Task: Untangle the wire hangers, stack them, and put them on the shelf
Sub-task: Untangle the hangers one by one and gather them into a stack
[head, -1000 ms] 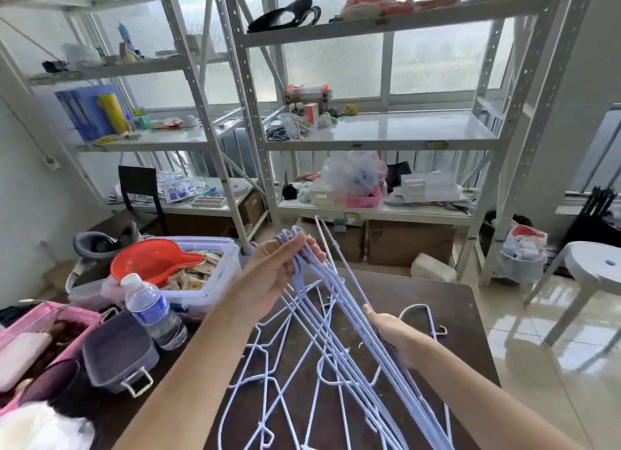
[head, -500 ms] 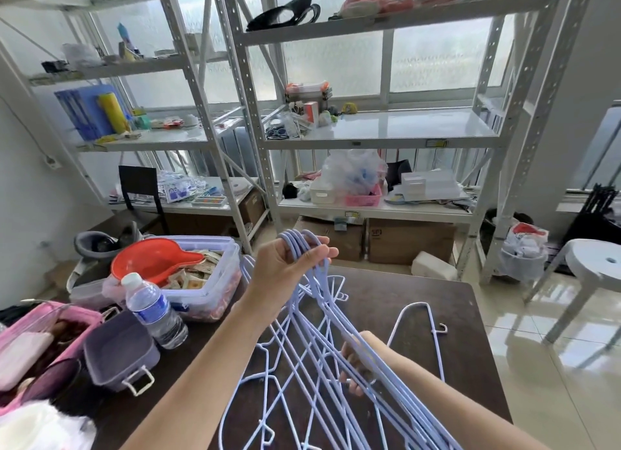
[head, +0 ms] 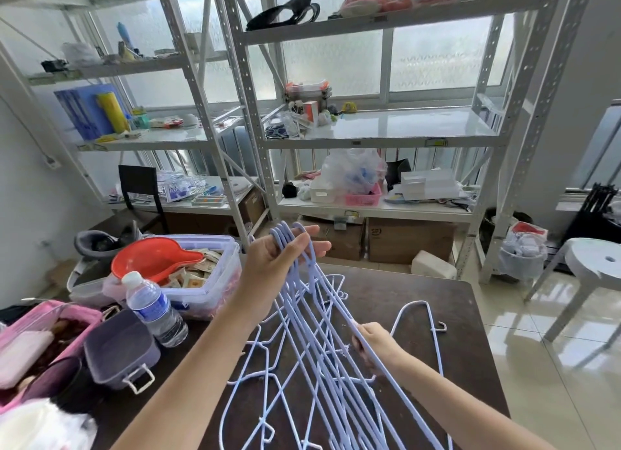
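Observation:
A bundle of pale blue wire hangers [head: 331, 359] slants from upper left to lower right above the dark brown table [head: 470, 342]. My left hand [head: 280, 258] is raised, its fingers curled through the hooks of the bundle. My right hand [head: 376, 344] grips the bundle's lower bars from the right. Several loose hangers lie flat on the table under the bundle. One single hanger [head: 420, 315] rests apart to the right. The white metal shelf rack [head: 379, 135] stands behind the table, its middle shelf mostly bare on the right.
On the table's left are a clear tub [head: 201, 281] with an orange scoop, a water bottle [head: 153, 308], a grey lidded box [head: 121, 352] and a pink basket [head: 43, 328]. Cardboard boxes [head: 410, 239] sit under the rack. A white stool [head: 594, 265] stands at the right.
My left hand has lifted the hooks a little higher and gathered them. My right hand slid along the lower bars and closed on them. The bundle is now drawn tighter.

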A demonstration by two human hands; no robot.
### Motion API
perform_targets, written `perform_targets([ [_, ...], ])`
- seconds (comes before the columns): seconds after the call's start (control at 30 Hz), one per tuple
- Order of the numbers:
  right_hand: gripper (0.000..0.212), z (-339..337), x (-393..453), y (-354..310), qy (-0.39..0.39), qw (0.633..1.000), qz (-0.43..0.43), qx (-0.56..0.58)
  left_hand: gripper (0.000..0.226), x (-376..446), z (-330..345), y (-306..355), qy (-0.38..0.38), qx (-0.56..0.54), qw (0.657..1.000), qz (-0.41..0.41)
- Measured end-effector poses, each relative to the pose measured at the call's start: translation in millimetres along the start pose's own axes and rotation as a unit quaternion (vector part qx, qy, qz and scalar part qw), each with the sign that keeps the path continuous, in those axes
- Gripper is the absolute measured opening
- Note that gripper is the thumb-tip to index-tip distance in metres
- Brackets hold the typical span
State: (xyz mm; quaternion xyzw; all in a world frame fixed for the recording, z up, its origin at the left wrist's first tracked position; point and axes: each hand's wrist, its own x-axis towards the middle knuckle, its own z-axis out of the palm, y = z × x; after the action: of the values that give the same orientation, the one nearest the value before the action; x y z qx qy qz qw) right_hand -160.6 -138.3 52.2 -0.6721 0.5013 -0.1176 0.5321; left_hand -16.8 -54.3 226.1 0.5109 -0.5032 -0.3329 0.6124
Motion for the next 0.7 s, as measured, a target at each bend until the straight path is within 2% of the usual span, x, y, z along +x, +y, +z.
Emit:
perform_targets([
  [0.13,0.033,-5.1,-15.9,-21.6,-0.008,0.999,-0.01,0.052,0.016,-0.8,1.1,-2.1,0.004,-0.032,0.999,-0.014],
  [0.2,0.04,-11.6,-26.1,-39.6,-0.008,0.997,-0.042,0.062,0.018,-1.8,1.9,-3.8,0.003,-0.016,1.0,-0.009],
  [0.27,0.039,-15.3,-43.2,-61.8,-0.066,0.987,-0.105,0.1,0.027,-1.9,3.0,-7.3,-0.003,0.0,1.0,-0.01],
  [0.33,0.025,-14.1,-58.5,-75.3,-0.124,0.976,-0.15,0.101,0.034,-2.2,4.0,-9.8,-0.011,0.015,1.0,-0.019],
  [0.37,0.021,-11.7,-64.8,-79.9,-0.13,0.974,-0.16,0.09,0.036,-2.1,4.0,-10.9,-0.011,0.025,0.999,-0.022],
  [0.43,0.018,-4.6,-69.1,-80.1,-0.105,0.978,-0.163,0.07,0.04,-1.4,3.7,-13.7,-0.007,0.048,0.999,-0.025],
  [0.53,0.009,5.5,-72.9,-76.9,-0.04,0.977,-0.166,0.128,0.04,-1.5,5.2,-14.7,-0.008,0.114,0.993,-0.005],
  [0.7,0.021,13.2,-75.7,-75.4,0.029,0.969,-0.164,0.185,0.044,-6.8,9.1,-13.7,0.017,0.229,0.973,0.034],
])
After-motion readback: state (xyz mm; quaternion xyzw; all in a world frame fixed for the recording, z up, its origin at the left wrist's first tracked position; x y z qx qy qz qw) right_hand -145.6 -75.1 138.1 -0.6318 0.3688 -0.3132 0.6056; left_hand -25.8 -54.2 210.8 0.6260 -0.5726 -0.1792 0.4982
